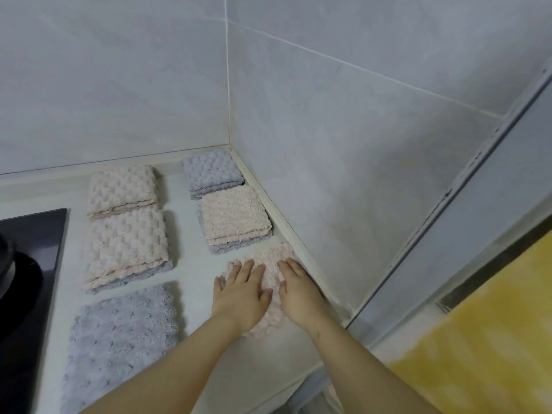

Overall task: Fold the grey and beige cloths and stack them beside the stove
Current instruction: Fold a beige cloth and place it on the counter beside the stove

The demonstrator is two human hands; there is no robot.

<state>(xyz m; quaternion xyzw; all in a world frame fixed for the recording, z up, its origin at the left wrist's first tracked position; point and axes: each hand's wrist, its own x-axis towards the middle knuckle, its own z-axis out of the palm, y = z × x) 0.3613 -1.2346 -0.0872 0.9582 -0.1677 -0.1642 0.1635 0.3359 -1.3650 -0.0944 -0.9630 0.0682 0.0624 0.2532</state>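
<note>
- Head view, far left: the black stove is set into the surface, with a dark, round thing at its left edge that is too cropped to name.
- Just right of the stove lies a column of cloths. A folded beige cloth is farthest, a beige-on-grey stack sits in the middle, and a larger grey cloth lies flat nearest, which I judge is not yet folded small.
- Further right there is a folded grey cloth in the far corner, with a second beige-over-grey stack nearer, close beside the wall trim.
- Nearest in that row is the beige cloth being worked. The left hand and right hand lie flat on it side by side with fingers straight, pressing down and gripping nothing.
- What could go wrong: the plush pile looks springy, so the fold may open once the palms lift. The cloth's right edge touches the trim, so it could bunch there and fold crooked. It also sits well away from the stove, and carrying it across could undo the fold or knock a stack askew.
- The surface is pale and matte, and it meets grey tiled walls in a corner.
- Far right, a pale frame slants down, with something yellow beyond it that I cannot make out.
</note>
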